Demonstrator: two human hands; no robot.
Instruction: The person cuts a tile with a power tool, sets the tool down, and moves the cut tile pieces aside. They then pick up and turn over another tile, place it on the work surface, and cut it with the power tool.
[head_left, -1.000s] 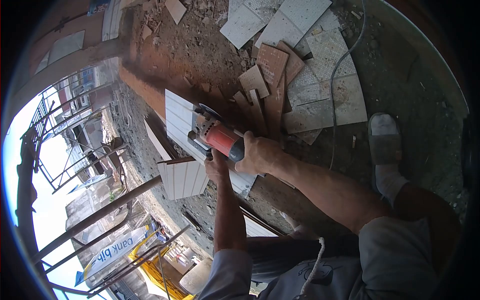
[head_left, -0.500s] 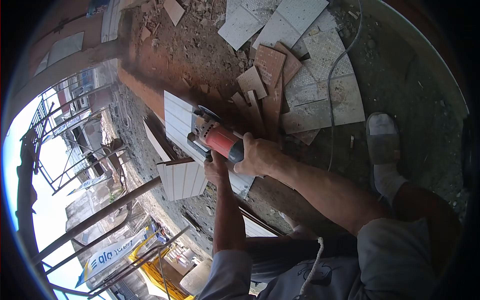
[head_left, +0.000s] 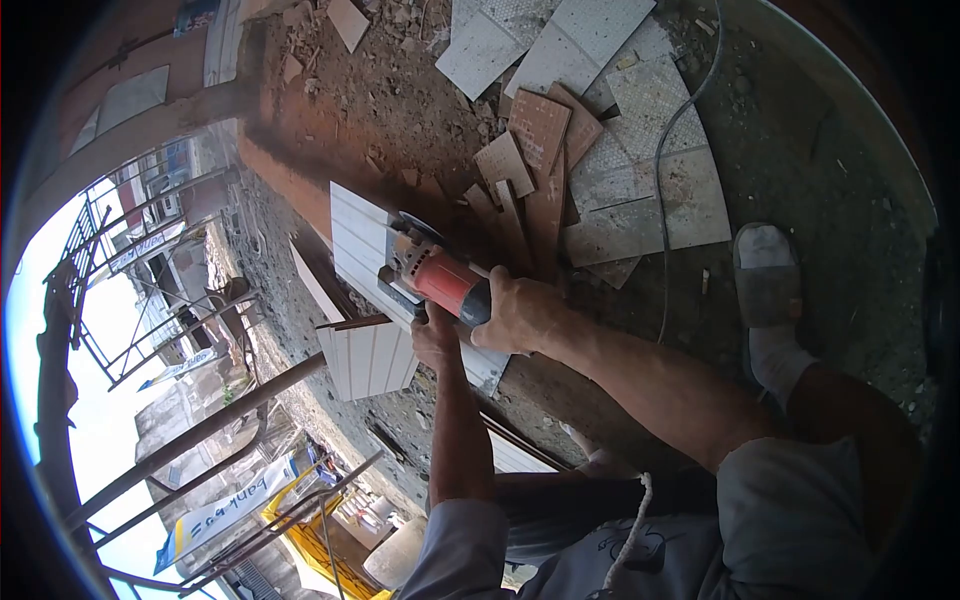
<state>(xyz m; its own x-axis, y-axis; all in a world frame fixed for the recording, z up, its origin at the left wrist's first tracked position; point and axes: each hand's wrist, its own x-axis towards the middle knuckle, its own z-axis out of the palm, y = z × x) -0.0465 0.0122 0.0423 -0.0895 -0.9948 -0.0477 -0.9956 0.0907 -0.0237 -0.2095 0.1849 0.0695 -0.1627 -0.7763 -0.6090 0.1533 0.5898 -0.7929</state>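
Note:
My right hand (head_left: 520,312) grips the rear of a red angle grinder (head_left: 437,272). The grinder's disc rests on a white ribbed tile (head_left: 357,238) that lies over the edge of a dirt ledge. My left hand (head_left: 436,338) sits just below the grinder body, pressed on the tile beside it; its fingers are partly hidden by the tool. A second white ribbed piece (head_left: 368,358) lies lower, next to the left hand. The grinder's cable (head_left: 664,180) runs off across the ground to the upper right.
Loose grey and brown tile pieces (head_left: 590,150) are heaped on the dirt behind the grinder. My foot in a grey sandal (head_left: 767,275) stands at the right. Left of the ledge is an open drop with scaffold poles (head_left: 190,430) and a street far below.
The grinder and both hands have stayed nearly in place on the tile; the view has shifted only slightly.

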